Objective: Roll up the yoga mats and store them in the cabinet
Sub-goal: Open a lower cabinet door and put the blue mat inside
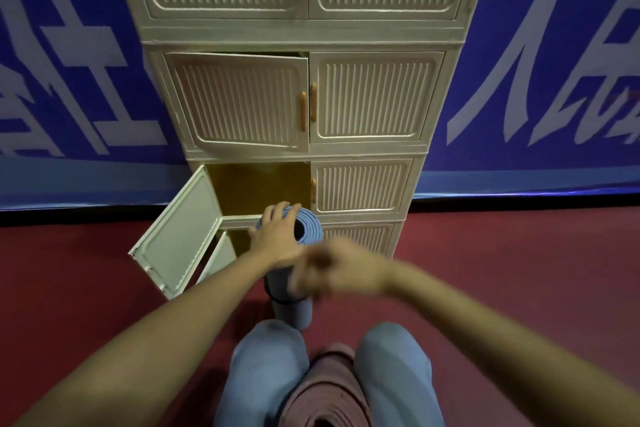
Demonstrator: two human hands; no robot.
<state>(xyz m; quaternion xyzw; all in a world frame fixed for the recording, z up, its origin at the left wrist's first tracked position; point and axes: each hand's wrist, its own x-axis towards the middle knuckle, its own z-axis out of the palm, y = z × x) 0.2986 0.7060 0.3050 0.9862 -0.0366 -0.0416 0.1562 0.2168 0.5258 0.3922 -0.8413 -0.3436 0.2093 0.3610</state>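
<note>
While the blurred right hand stays unreadable, the left hand grips the upright blue mat's top.

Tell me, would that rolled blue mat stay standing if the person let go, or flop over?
The blue mat stands on end, tall and narrow, steadied at its top by the left hand, so it would probably tip. A dark strap rings it, so it likely stays rolled. On its side it should roll easily.

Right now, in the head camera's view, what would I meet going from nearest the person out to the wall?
Rolled pink yoga mat → rolled blue yoga mat, standing upright → cream ribbed-door cabinet → blue banner wall.
</note>
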